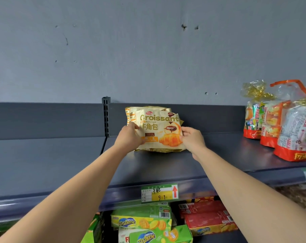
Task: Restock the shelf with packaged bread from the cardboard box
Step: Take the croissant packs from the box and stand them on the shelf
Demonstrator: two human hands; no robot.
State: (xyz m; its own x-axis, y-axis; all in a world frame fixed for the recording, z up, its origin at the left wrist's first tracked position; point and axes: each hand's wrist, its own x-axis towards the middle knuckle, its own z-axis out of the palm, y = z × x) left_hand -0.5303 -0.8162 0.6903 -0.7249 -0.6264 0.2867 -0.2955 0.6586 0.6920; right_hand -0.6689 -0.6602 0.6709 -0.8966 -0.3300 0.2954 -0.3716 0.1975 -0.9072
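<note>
Both hands are gripping one croissant bag (159,130) standing on the top shelf (162,165), near its back wall: the left hand (129,137) is pinching its left edge, the right hand (192,139) its right edge. Another bag (131,113) is standing just behind it, touching it
</note>
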